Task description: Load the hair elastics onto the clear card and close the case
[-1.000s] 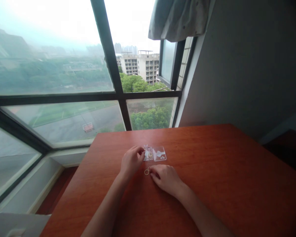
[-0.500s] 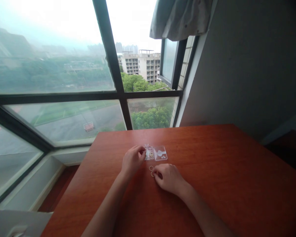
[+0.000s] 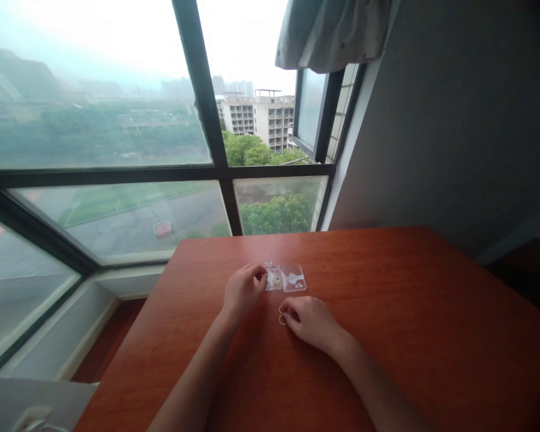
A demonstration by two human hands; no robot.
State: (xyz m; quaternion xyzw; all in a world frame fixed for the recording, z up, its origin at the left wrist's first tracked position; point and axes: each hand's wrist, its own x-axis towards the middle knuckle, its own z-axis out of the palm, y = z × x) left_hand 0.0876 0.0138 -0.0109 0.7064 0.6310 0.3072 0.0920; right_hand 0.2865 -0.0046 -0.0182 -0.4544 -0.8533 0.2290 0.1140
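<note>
A small clear plastic box [image 3: 276, 288] lies with its transparent lid [image 3: 294, 279] folded out to the right. Inside the box are small ring-like pieces, too tiny to make out fully. Thumb and fingers of my left hand [image 3: 244, 291] are closed at the left edge of this box. My right hand [image 3: 312, 319] rests just in front, its thumb and index finger pinched at a pale ring [image 3: 282, 320]. Behind it, a second ring [image 3: 280, 309] is partly covered by the fingertips.
Both forearms rest over the reddish-brown wooden table [image 3: 378, 276]. A dark-framed window [image 3: 225, 174] stands beyond its far edge. A grey curtain [image 3: 333, 36] hangs at the upper right, by the wall [image 3: 432, 132].
The two rings have shifted slightly right, closer under my right fingertips, and the rear one is now partly hidden. My left hand stays at the box.
</note>
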